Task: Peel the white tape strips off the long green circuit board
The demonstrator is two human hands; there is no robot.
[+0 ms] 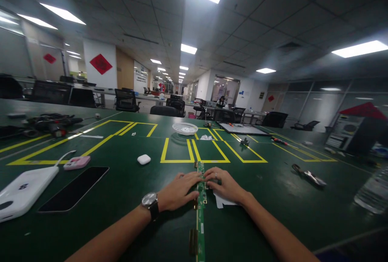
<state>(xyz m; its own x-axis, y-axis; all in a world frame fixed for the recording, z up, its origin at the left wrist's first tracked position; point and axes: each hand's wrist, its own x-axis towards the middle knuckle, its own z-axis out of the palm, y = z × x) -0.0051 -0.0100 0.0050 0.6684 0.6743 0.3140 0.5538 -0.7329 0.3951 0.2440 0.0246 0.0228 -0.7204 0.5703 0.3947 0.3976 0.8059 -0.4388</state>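
A long, narrow green circuit board [201, 221] lies on the table, pointing away from me, with brownish flex tabs along its left edge. From the left, my left hand [183, 189] holds its upper part, fingertips on the board and thumb at the edge. My right hand [224, 183], wearing a ring, grips the same stretch from the right with bent fingers. What the fingertips press on is partly hidden. Under the right hand, a white piece of paper or tape [221, 201] sticks out beside the board.
To the left lie a black phone [75, 188], a white power bank [27, 189], a pink case [76, 162] and a white earbud case [144, 159]. A white basket [184, 128] stands ahead by yellow tape outlines. Rightward are a metal tool [309, 175] and a water bottle [374, 189].
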